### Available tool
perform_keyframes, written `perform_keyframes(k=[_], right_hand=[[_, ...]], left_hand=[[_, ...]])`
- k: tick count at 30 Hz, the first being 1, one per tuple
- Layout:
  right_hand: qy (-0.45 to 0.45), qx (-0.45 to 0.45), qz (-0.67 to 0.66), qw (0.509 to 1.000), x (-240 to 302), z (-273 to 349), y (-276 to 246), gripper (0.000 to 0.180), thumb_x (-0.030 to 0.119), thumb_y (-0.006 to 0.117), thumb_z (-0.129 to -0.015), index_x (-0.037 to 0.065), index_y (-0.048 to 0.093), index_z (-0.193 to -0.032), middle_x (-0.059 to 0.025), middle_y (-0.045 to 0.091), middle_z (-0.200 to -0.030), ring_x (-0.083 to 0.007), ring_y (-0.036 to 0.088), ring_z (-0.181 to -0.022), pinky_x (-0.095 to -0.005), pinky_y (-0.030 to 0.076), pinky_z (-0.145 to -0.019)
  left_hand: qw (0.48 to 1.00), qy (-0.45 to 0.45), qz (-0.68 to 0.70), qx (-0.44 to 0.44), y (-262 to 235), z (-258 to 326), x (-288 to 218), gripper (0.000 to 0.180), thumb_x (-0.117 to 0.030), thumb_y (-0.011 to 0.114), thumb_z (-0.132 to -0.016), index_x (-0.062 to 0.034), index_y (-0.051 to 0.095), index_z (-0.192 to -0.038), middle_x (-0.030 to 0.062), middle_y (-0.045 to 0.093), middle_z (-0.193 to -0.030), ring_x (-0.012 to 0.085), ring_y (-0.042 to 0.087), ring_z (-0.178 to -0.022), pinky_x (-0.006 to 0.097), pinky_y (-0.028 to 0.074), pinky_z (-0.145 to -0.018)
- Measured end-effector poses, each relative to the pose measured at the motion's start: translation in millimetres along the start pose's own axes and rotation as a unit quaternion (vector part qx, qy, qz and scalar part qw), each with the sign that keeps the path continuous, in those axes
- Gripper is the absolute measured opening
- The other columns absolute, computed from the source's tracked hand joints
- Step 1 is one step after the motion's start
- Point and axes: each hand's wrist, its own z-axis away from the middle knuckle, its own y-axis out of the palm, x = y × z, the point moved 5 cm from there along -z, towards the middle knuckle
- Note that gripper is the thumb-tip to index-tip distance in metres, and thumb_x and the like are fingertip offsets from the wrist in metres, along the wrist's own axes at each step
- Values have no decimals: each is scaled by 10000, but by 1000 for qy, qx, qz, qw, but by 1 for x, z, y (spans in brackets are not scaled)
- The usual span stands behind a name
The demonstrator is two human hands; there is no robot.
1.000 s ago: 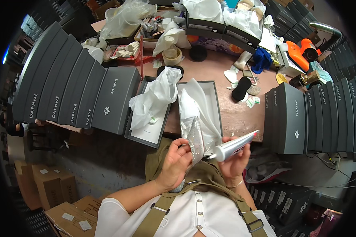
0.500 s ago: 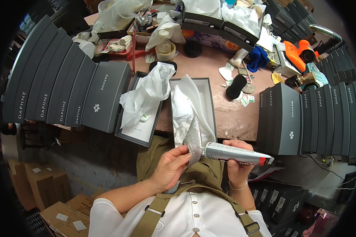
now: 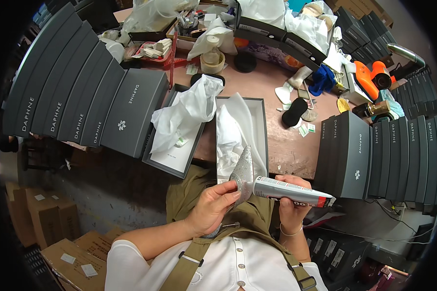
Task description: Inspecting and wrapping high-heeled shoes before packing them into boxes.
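My left hand (image 3: 213,203) is closed on a silver, glittery pointed shoe (image 3: 243,167), its toe pointing up and away from me. From the right, my right hand (image 3: 292,202) grips a silver-grey glue tube (image 3: 279,189) with a red band near its flat end. The tube's nozzle end meets the side of the shoe; whether it touches cannot be made out. Just beyond the shoe lies an open grey shoe box (image 3: 264,116) lined with white tissue paper (image 3: 228,131). The shoe's heel part is mostly hidden by my left hand.
Grey shoe boxes stand stacked at left (image 3: 131,111) and right (image 3: 347,150). A box lid (image 3: 179,162) holds crumpled tissue. Farther back are a jar in a tape roll (image 3: 212,60), a black shoe-shaped pad (image 3: 294,112), a blue cloth (image 3: 322,80) and an orange heat gun (image 3: 366,77).
The view has shifted slightly, so the bench contents sit a little differently. The shoe has turned a little, showing more of its glittery side. Both hands keep their hold.
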Motion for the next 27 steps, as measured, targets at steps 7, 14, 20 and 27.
perform_keyframes(k=[7,14,20,27], right_hand=[[-26,1,-12,1000,-1,1,-3,399,187,701,-838,-18,494,-1110,-154,583,-1045,-275,598,-987,-386,504,-866],[-16,-17,29,999,1,0,0,436,299,665,-854,-36,493,-1073,-153,565,-971,-273,597,-924,-401,496,-831],[-19,-25,14,999,1,1,0,413,276,658,-858,-38,494,-1070,-154,563,-977,-275,597,-924,-402,495,-834],[-34,3,7,999,1,2,-1,376,200,676,-851,-24,492,-1091,-152,575,-1013,-270,597,-964,-391,500,-856]], left_hand=[[1000,1,4,-5,-3,0,3,295,-19,521,-921,9,561,-1212,103,608,-1158,163,567,-1075,316,437,-978],[1000,1,7,2,-1,0,2,289,-15,519,-919,7,565,-1204,106,607,-1157,167,572,-1069,320,439,-977],[1000,-3,9,-3,-2,1,3,289,-19,519,-920,14,561,-1204,107,608,-1157,168,568,-1074,318,439,-976],[1000,-1,9,-4,-3,1,4,285,-20,519,-921,16,563,-1200,105,610,-1152,164,570,-1069,315,439,-972]])
